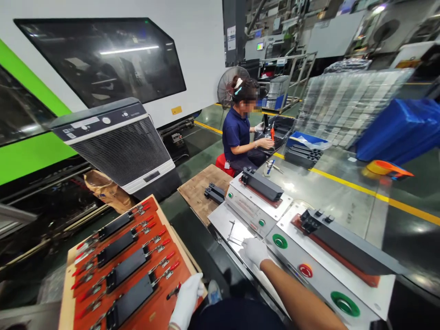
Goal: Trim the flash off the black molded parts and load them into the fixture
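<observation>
My left hand (187, 295), in a white glove, rests at the right edge of a red fixture board (168, 270). Its fingers are slightly apart, with no held thing visible. Just beside it lies a small black and red piece (173, 291). Several dark grey bars (129, 300) sit on the board between red-handled toggle clamps (171, 270). My right hand (256, 252), also gloved, reaches over a metal plate, fingers extended, close to a thin L-shaped metal rod (231, 230). Glare partly blurs its fingertips.
A long dark housing (350, 240) lies on a control box (387, 300) with green and red buttons; a smaller box (249, 213) holds another housing (263, 183). A seated co-worker (237, 133) handles parts beyond. An air cooler (120, 146) stands behind the board. Orange tape (380, 168) lies right.
</observation>
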`<state>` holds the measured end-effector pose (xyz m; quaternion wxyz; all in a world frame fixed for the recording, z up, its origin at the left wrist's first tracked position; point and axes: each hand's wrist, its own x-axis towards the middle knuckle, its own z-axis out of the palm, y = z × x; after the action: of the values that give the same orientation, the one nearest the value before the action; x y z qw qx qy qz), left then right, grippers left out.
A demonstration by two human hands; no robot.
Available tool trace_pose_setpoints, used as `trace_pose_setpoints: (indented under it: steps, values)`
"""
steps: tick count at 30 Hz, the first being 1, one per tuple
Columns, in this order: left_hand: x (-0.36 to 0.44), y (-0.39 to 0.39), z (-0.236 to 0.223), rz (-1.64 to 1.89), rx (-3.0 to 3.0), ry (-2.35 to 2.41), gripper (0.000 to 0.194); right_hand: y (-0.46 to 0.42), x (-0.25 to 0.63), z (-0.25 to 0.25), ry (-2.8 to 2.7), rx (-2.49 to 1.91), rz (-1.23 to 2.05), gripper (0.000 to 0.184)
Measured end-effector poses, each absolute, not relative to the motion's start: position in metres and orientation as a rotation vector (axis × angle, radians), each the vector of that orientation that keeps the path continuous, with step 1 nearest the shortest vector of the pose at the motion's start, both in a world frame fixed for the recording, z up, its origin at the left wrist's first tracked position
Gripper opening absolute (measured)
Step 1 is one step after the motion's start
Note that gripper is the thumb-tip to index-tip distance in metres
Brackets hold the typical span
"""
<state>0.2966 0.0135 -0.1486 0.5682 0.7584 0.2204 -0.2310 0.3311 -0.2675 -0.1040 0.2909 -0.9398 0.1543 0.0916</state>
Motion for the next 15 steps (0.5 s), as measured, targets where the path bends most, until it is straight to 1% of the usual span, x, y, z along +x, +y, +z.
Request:
trace_pose_setpoints:
  steps: [1, 3, 5, 7, 8, 10, 12, 15]
  values:
    - [0.297, 0.012, -0.149, -0.563, 1.791, 0.522, 0.032, -0.276, 0.328, -0.096, 0.396, -2.504, 0.268, 0.029]
    - [0.299, 0.009, -0.147, -0.598, 1.803, 0.521, 0.031, -0.305, 0.316, -0.073, 0.414, -2.51, 0.181, 0.037]
    - [0.299, 0.006, -0.144, -0.619, 1.807, 0.512, 0.03, -0.347, 0.297, -0.044, 0.516, -2.525, -0.068, 0.036]
    - [0.3, 0.002, -0.139, -0.63, 1.802, 0.489, 0.029, -0.393, 0.275, -0.017, 0.712, -2.566, -0.244, 0.038]
    - [0.301, 0.0, -0.136, -0.626, 1.794, 0.482, 0.029, -0.414, 0.265, -0.006, 0.846, -2.601, -0.268, 0.037]
    - [0.303, -0.006, -0.131, -0.61, 1.773, 0.486, 0.028, -0.447, 0.249, 0.009, 1.036, -2.641, -0.042, 0.033]
    - [0.305, -0.012, -0.128, -0.588, 1.746, 0.495, 0.028, -0.466, 0.242, 0.015, 1.111, -2.637, 0.16, 0.026]
    - [0.307, -0.02, -0.127, -0.562, 1.73, 0.52, 0.028, -0.477, 0.242, 0.016, 1.088, -2.627, 0.232, 0.016]
